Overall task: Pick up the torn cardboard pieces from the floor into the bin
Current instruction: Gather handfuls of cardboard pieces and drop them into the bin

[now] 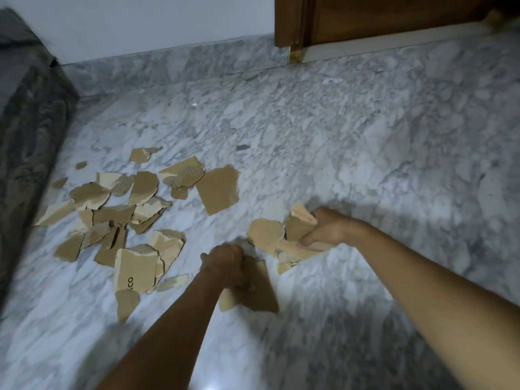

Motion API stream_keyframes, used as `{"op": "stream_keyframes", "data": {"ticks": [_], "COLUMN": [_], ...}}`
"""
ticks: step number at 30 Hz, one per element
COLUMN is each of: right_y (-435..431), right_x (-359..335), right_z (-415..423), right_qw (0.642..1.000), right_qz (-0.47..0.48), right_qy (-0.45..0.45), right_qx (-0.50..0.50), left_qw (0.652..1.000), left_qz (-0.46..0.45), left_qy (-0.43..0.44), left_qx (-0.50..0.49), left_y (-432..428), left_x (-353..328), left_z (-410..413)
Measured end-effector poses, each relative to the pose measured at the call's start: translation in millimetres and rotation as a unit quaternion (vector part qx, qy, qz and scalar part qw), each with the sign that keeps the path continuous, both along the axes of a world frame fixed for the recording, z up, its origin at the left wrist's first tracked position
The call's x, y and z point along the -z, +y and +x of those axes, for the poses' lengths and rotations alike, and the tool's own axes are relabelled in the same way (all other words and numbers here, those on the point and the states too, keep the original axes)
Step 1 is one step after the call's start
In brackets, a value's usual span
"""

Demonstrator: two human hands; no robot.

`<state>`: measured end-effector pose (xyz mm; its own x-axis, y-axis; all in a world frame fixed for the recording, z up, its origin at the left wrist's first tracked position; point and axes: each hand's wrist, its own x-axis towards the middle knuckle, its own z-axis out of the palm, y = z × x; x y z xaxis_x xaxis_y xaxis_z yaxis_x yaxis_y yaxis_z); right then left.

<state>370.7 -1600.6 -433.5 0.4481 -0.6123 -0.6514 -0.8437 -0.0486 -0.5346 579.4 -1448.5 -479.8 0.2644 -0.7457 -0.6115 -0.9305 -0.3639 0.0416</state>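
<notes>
Torn cardboard pieces lie scattered on the marble floor, most of them at ten o'clock from my hands, beside the grey patterned sofa. My left hand is clenched around a brown piece. At two o'clock from it, my right hand grips a bunch of pieces. A wooden door stands at twelve o'clock.

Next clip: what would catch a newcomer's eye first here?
The scatter of torn cardboard pieces on the marble floor, left of centre beside a grey fabric edge. Nearer the camera, the left hand and the right hand each grip cardboard. No bin is in view.
</notes>
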Motion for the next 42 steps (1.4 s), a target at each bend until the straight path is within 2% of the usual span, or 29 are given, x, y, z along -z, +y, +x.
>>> {"op": "stream_keyframes", "data": {"ticks": [2,4,7,11,13,17,21,24,27,32,36,39,42], "right_y": [18.4,34.8,51.6,53.8,52.6,45.8,28.5,27.6,43.3,65.8,67.0,68.6,68.0], "right_x": [14.4,27.4,33.9,32.4,27.9,11.1,-12.4,-11.8,11.0,34.0,37.8,42.1,39.6], "right_z": [7.4,13.2,22.1,24.7,20.2,23.1,57.3,90.0,106.0,111.6,108.1,104.4,102.6], "right_qw": [0.997,0.984,0.978,0.987,0.987,0.973,0.979,0.974,0.972,0.967,0.972,0.978,0.983], "right_qz": [-0.022,-0.087,-0.114,-0.062,-0.028,0.018,-0.017,-0.086,-0.116,-0.172,-0.156,-0.139,-0.109], "right_qy": [0.055,0.122,0.143,0.137,0.143,0.19,0.156,0.159,0.161,0.165,0.166,0.149,0.143], "right_qx": [-0.046,-0.092,-0.096,-0.055,-0.069,-0.128,-0.13,-0.139,-0.129,-0.085,-0.059,-0.032,-0.028], "left_qw": [1.0,0.999,0.998,0.992,0.986,0.992,0.997,0.996,0.995,0.996,0.993,0.991,0.977], "left_qz": [-0.008,-0.026,-0.049,-0.022,-0.024,-0.022,-0.012,-0.052,-0.081,-0.057,-0.012,-0.017,-0.035], "left_qy": [0.022,0.034,0.037,0.126,0.163,0.127,0.064,0.051,0.048,0.067,0.096,0.106,0.161], "left_qx": [0.001,0.005,0.018,-0.017,-0.027,-0.015,0.028,0.051,0.036,-0.025,-0.071,-0.084,-0.135], "left_y": [-0.1,1.2,4.7,13.9,21.9,43.2,76.1,98.0,106.0,108.2,109.3,111.8,119.2], "left_x": [-0.2,-1.0,-4.0,-9.2,-14.6,-33.0,-37.7,-24.3,-13.5,-7.3,-11.2,-13.7,-17.6], "left_z": [1.5,2.4,2.0,1.8,8.3,56.9,101.2,100.0,96.1,91.7,93.0,93.7,102.2]}}
